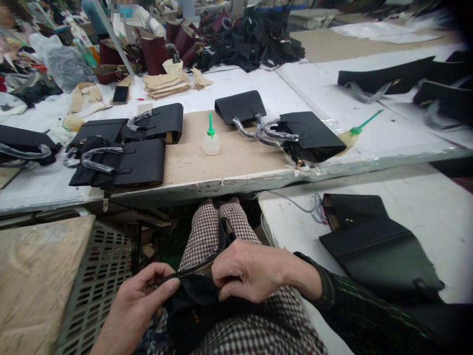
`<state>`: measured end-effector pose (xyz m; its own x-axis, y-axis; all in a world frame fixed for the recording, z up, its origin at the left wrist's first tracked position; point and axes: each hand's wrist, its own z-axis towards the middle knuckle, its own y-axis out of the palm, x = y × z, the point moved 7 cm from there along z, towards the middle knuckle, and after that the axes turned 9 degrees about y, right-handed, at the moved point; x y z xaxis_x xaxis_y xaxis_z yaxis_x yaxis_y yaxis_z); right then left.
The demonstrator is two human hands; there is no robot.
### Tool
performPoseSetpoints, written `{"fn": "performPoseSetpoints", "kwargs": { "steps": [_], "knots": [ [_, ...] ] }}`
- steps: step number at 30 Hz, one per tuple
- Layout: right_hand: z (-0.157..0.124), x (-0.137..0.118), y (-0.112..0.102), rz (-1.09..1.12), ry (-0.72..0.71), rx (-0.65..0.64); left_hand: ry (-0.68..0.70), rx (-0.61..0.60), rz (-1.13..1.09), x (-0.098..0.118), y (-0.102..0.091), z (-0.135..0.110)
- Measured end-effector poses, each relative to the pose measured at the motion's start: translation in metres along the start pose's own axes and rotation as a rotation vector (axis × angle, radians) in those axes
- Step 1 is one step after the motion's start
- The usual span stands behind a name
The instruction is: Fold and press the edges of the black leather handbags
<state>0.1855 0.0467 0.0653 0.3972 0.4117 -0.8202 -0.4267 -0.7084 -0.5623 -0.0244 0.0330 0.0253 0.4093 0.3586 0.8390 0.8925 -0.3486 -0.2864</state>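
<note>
A black leather bag piece point(195, 296) lies on my lap over checked trousers. My left hand point(138, 301) pinches its edge strip at the left, fingers closed. My right hand point(251, 271) is curled over the top of the same piece, fingers pressed into it. A thin strap of the piece runs up between my knees. Ahead on the worktable stand black handbags point(144, 162) point(314, 135) with plastic-wrapped handles and a small glue bottle point(211, 140) with a green nozzle.
Flat black bag panels point(377, 251) lie on the white side table at my right. A wooden board point(33, 276) and a plastic crate point(99, 276) sit at my left. Another green-nozzled bottle point(354, 133) lies on its side. Other people sit at the far left behind heaps of maroon and black pieces.
</note>
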Motion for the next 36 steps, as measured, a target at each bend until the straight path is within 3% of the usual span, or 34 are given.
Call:
{"fn": "performPoseSetpoints", "kwargs": {
  "steps": [6,10,13,23,28,32,36],
  "knots": [
    [-0.013,0.018,-0.008,0.013,0.138,0.080,0.017,0.171,-0.026,0.002,-0.010,-0.009],
    [-0.021,0.025,-0.016,0.008,0.221,0.097,0.037,0.113,-0.060,0.006,-0.002,-0.010],
    [-0.021,0.026,-0.021,0.024,0.226,0.121,0.082,0.143,-0.025,0.014,-0.002,-0.009],
    [-0.019,0.036,-0.026,-0.055,0.396,0.455,0.167,0.079,0.043,0.025,0.002,-0.011],
    [-0.015,0.032,-0.025,-0.096,0.383,0.545,0.160,-0.019,0.031,0.023,0.007,-0.008],
    [-0.015,0.028,-0.028,-0.098,0.355,0.612,0.159,-0.012,0.000,0.023,0.007,-0.008],
    [-0.010,0.026,-0.032,-0.066,0.231,0.621,0.156,0.017,0.002,0.020,0.005,-0.007]
  ]
}}
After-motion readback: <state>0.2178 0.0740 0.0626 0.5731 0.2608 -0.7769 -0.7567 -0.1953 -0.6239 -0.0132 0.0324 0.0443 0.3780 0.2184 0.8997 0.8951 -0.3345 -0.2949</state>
